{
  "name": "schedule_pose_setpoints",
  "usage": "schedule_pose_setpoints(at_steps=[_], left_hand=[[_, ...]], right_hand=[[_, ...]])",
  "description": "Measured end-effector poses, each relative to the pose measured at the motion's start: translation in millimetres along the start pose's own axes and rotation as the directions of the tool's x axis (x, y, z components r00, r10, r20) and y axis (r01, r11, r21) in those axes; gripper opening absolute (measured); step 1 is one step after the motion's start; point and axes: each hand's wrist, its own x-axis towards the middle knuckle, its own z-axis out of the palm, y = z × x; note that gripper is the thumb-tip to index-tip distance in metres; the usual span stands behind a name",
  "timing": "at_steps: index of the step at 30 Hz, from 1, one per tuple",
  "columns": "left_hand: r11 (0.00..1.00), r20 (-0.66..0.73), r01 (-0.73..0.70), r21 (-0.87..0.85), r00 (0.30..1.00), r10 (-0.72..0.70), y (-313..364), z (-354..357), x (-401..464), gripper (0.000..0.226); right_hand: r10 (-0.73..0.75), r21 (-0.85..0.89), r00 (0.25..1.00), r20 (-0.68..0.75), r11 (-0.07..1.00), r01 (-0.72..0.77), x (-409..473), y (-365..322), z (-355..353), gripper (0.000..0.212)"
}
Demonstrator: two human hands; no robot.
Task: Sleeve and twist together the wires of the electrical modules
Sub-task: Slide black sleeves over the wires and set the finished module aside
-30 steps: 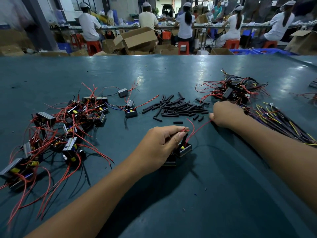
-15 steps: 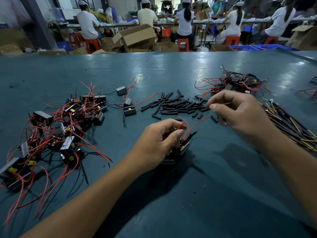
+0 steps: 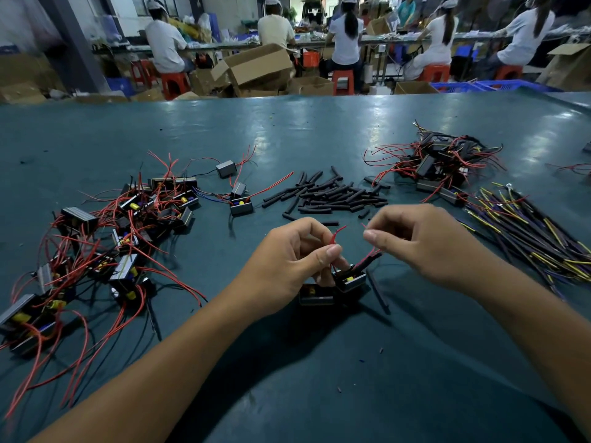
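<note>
- Left hand (image 3: 287, 266) curled round a small black module (image 3: 349, 280) just above the green table (image 3: 224, 129), thumb and forefinger pinching one red wire (image 3: 335, 236) near its root
- Right hand (image 3: 425, 241) clenched, fingertips pinching the tip of a second red wire (image 3: 372, 252); a black sleeve (image 3: 371, 261) apparently already sits low on that lead, near the module
- Second module (image 3: 316, 295) partly hidden beneath the left palm, contact unclear
- Probably light, rigid little boxes; leads thin, springy, prone to flick away, so best gripped close to the bare ends for twisting, body steadied by the other hand
- Sleeves likely soft, slightly slick tubing, easy to slide, easy to drop
- No bins or trays on the table; stock lying loose instead: pile of cut sleeves (image 3: 332, 196) straight ahead, heap of modules (image 3: 128, 238) to the left, another heap (image 3: 438, 167) far right, bundle of dark and yellow wires (image 3: 537, 238) beside the right forearm
- Open cardboard box (image 3: 256, 63) on the floor beyond, contents not visible
</note>
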Motion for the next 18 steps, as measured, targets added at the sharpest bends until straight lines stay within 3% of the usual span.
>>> schedule_pose_setpoints(at_steps=[2, 3, 5, 11, 14, 18], left_hand=[[1.000, -0.022, -0.005, -0.028, 1.000, 0.004, -0.1, 0.1, 0.5, 0.016], [1.000, -0.038, -0.015, -0.017, 0.999, 0.014, -0.1, 0.1, 0.5, 0.020], [1.000, -0.063, -0.023, 0.018, 0.998, 0.024, -0.5, 0.6, -0.7, 0.025], [0.998, -0.121, -0.055, -0.003, 0.991, 0.054, -0.7, -0.9, 0.6, 0.019], [0.997, -0.152, -0.070, -0.024, 0.986, 0.066, 0.2, -2.3, 0.0, 0.020], [0.998, -0.202, -0.065, -0.009, 0.977, 0.061, -0.9, -1.5, -0.2, 0.017]], right_hand=[[-0.040, 0.303, 0.996, 0.086, 0.953, 0.013, -0.9, -5.5, 4.9, 0.004], [-0.064, 0.345, 0.989, 0.133, 0.938, 0.015, -1.7, -7.2, 9.4, 0.005], [-0.099, 0.340, 0.979, 0.178, 0.940, 0.034, -3.2, -8.1, 21.4, 0.011], [-0.095, 0.277, 0.988, 0.120, 0.959, 0.059, -3.0, -7.7, 41.4, 0.013], [-0.068, 0.356, 0.994, 0.085, 0.934, 0.033, -5.4, -7.8, 44.5, 0.003], [0.047, 0.495, 0.998, 0.034, 0.867, -0.058, -9.7, -9.5, 50.3, 0.009]])
